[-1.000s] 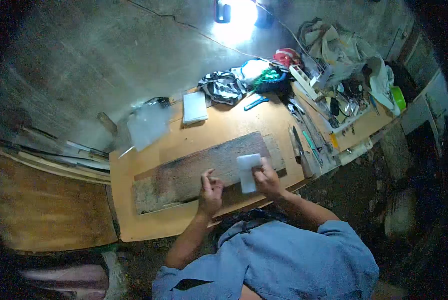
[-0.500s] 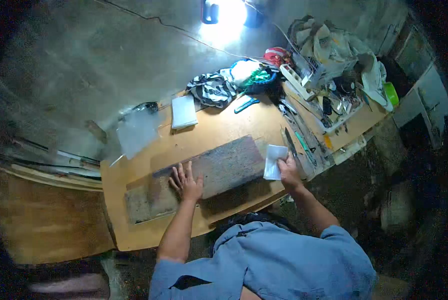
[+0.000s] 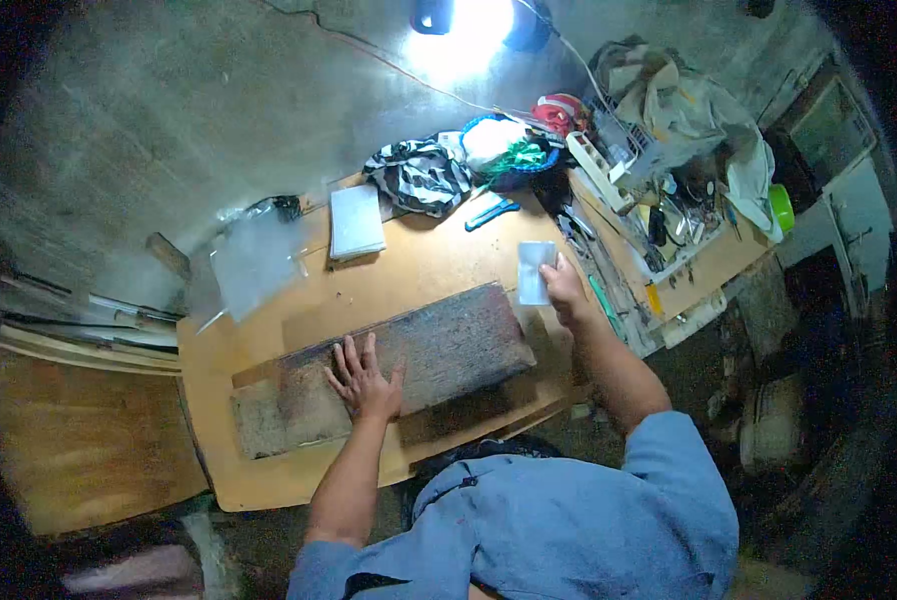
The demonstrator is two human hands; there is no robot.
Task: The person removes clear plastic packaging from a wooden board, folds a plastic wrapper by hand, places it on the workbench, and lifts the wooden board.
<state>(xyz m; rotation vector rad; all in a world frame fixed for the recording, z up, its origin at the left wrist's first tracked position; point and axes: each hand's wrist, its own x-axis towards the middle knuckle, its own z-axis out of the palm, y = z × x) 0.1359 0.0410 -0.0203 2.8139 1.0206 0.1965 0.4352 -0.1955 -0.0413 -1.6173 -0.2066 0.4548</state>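
My left hand [image 3: 369,384] lies flat with spread fingers on a worn, dark-stained wooden board [image 3: 449,345] that rests on the table. In my right hand [image 3: 566,290] is a small white rectangular stack, perhaps folded paper or plastic sheets [image 3: 536,272], gripped at its right edge with the thumb on top. It is held above the table, past the board's right end. A larger stack of white sheets [image 3: 357,222] lies toward the back of the table. To its right is a blue utility knife [image 3: 492,213].
Along the back sit a black-and-white striped cloth [image 3: 421,175] and a blue-rimmed basket [image 3: 514,150]. A white power strip [image 3: 599,172] and a tray of tools [image 3: 684,235] are at the right. A clear plastic bag [image 3: 259,260] lies at the left. A bright lamp [image 3: 474,35] shines above.
My right hand has moved up and away from my body, carrying the white stack toward the back of the table. My left hand stays on the board. The view has shifted slightly.
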